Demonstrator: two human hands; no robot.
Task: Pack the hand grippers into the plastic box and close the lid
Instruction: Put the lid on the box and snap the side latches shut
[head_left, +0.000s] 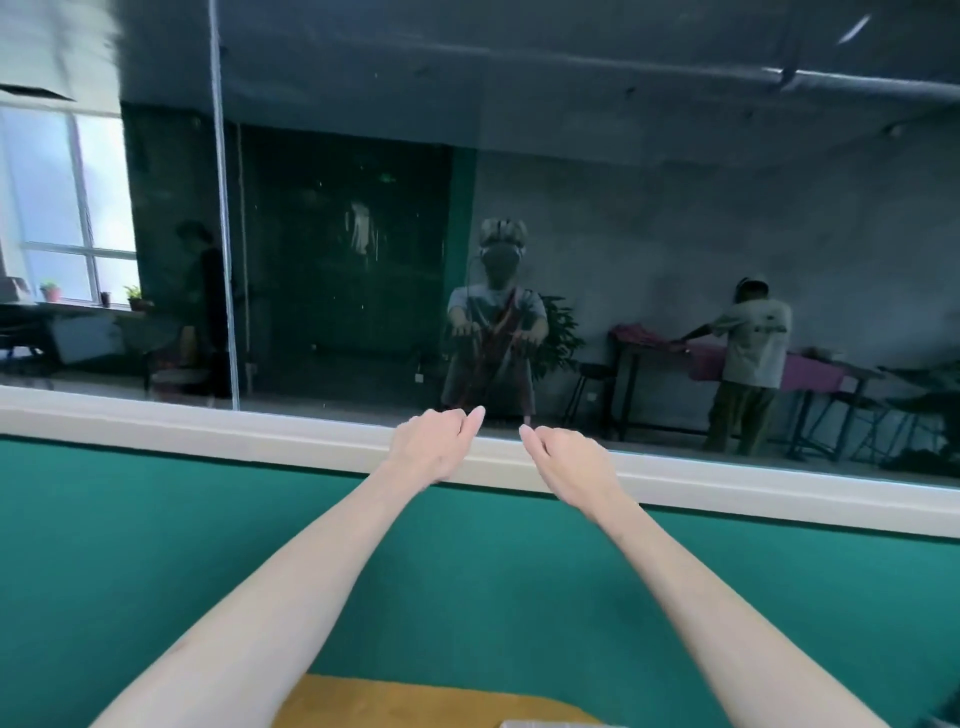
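Observation:
Both my arms stretch straight out in front of me at the height of a white window ledge. My left hand (434, 441) has its fingers loosely curled under and holds nothing. My right hand (569, 462) mirrors it a short way to the right, also with nothing in it. The two thumbs point toward each other with a small gap between them. No hand grippers are in view. At the very bottom edge a pale sliver (540, 724) shows above a yellow surface (415, 701); I cannot tell what it is.
A green wall (156, 519) rises below the white ledge (208, 423). Above it a large glass pane (623, 234) reflects a person with raised arms. Beyond the glass another person stands at a table with purple cloth (748, 332).

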